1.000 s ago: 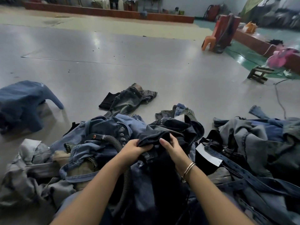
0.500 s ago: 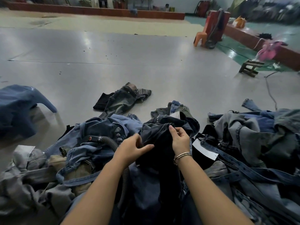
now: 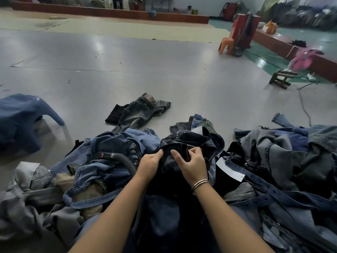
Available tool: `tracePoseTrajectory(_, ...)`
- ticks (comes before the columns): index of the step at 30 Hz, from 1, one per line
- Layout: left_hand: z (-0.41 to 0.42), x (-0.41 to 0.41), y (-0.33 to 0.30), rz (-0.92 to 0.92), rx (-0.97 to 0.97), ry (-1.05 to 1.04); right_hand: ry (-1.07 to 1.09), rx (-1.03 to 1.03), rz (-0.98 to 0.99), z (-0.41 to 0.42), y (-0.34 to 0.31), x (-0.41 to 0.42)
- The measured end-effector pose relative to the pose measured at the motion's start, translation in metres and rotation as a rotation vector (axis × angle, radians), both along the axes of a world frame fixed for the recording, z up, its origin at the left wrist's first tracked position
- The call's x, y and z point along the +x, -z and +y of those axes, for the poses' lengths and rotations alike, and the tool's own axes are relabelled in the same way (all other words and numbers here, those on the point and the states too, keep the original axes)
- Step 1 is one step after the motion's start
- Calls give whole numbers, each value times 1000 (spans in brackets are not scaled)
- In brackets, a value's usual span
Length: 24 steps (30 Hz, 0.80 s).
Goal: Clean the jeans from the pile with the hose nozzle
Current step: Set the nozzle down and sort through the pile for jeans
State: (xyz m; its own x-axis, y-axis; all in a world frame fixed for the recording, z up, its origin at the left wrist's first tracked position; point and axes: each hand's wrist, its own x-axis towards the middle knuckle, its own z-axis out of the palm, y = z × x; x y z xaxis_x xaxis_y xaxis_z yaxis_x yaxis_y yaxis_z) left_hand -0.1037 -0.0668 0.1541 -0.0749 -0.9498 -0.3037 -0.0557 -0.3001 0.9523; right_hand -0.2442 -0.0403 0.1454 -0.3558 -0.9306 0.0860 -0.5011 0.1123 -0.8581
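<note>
Dark jeans [image 3: 184,143] atop the pile [image 3: 273,161] are gripped by both the left hand [image 3: 149,164] and right hand [image 3: 191,161]; sorting seems under way. Next, the idle nozzle [image 3: 104,155], lying left, must be picked up.

front: bare floor [image 3: 164,70] open | sides: denim pile [image 3: 273,161], hose [image 3: 127,163] crowd

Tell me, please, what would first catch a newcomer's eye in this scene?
Both hands, left and right, grip dark jeans at bottom centre, atop a wide denim pile. A black ribbed hose snakes from the pile's left side under the left arm. Beyond, one pair of grey jeans lies alone on the floor.
</note>
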Motion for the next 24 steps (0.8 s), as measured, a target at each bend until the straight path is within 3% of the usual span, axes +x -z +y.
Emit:
tracePoseTrajectory(4,-1,2,-7,443,235,-3,156,-17,-56,-9,-5,-10)
tracePoseTrajectory(6,-1,3,-8,558,278,-18,225,-25,-151,-12,-4,-14)
tracePoseTrajectory(12,-2,1,-10,875,264,-75,244,226,-310,-20,3,-22)
tracePoseTrajectory(13,-3,2,-9,945,243,-90,250,216,-405,-21,1,-25)
tracePoseTrajectory(15,-7,6,-8,1084,202,-88,271,178,-779,-19,-9,-30)
tracePoseTrajectory(17,-8,9,-8,1140,177,-44,230,144,-1151,-17,-14,-36)
tracePoseTrajectory(18,-7,10,-8,1129,174,-18,180,149,-1227,-16,-17,-38)
tracePoseTrajectory(24,-11,12,-7,1084,174,74,89,156,-1400,-15,-23,-42)
